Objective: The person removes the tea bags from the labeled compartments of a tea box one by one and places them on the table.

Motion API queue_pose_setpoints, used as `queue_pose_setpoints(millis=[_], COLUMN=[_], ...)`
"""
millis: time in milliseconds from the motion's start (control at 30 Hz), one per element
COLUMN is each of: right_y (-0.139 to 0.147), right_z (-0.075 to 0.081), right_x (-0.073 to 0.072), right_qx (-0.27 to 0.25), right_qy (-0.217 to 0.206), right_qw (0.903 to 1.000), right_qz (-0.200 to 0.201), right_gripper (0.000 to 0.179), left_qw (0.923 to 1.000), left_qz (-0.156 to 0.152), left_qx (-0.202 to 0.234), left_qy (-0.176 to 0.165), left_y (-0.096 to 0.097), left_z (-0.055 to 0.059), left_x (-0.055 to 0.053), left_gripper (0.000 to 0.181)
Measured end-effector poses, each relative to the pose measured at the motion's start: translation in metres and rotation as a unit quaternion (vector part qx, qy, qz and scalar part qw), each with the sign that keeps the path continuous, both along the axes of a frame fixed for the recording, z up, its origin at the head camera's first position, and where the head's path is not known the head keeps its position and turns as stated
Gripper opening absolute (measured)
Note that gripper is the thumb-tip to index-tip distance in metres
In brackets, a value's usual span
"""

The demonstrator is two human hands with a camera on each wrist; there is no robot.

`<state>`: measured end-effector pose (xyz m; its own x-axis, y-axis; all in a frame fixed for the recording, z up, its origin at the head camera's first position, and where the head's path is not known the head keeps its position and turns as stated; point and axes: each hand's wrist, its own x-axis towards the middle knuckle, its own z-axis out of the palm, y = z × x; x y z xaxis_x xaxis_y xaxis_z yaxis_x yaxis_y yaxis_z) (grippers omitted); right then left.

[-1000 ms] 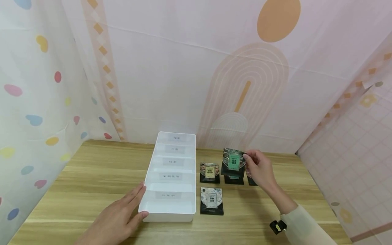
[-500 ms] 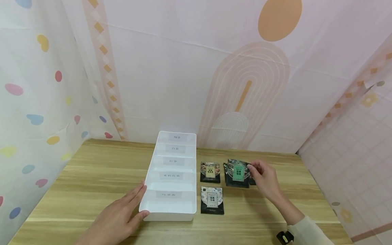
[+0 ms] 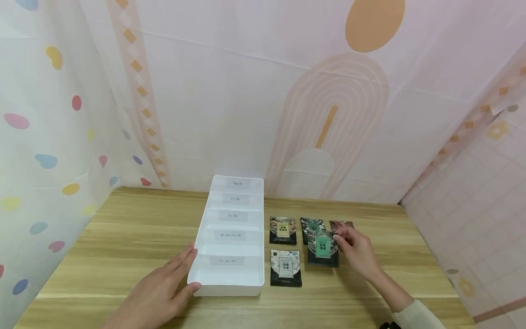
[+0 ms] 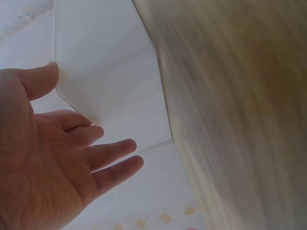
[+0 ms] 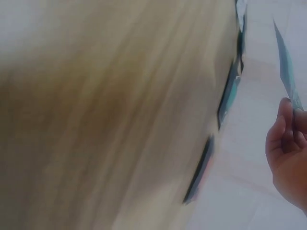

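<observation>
My right hand (image 3: 358, 250) pinches a dark tea sachet (image 3: 323, 247) with a green label by its right edge. In the right wrist view that sachet (image 5: 284, 64) is raised well off the table. Another green-labelled sachet (image 3: 311, 224) lies just behind it, partly covered. To its right a reddish sachet (image 3: 342, 224) lies flat, partly hidden by my fingers. My left hand (image 3: 161, 289) touches the near left corner of a long white divided box (image 3: 228, 290). In the left wrist view its thumb is at the rim, and the relaxed fingers (image 4: 112, 153) lie along the wall.
Left of the green sachets lies a yellow-labelled sachet (image 3: 282, 230), with a white-patterned sachet (image 3: 286, 268) in front of it. Printed labels mark the box's several compartments. A patterned curtain (image 3: 230, 114) hangs behind the wooden table (image 3: 123, 237).
My right hand has drawn the held green sachet toward me and slightly right, uncovering part of the green one behind and the reddish one. My left hand stays at the box corner.
</observation>
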<state>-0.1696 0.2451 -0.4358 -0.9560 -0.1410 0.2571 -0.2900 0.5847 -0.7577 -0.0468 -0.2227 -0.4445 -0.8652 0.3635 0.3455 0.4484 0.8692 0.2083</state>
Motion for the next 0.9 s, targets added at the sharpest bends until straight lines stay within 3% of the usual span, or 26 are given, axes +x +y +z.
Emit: queue_pose_setpoints(millis=[367, 900], right_y=[0.008, 0.009], right_z=[-0.009, -0.020], right_x=[0.000, -0.001], right_qx=[0.036, 0.067], right_qy=[-0.058, -0.095], right_qw=[0.9975, 0.9925], right_qz=[0.020, 0.037], right_gripper=[0.005, 0.008], left_qw=[0.9998, 0.9997], left_qz=[0.000, -0.003], left_qx=[-0.004, -0.003], left_qy=[0.019, 0.025], left_y=[0.000, 0.000], left_z=[-0.004, -0.005], left_x=[0.000, -0.001], left_gripper=[0.074, 0.074])
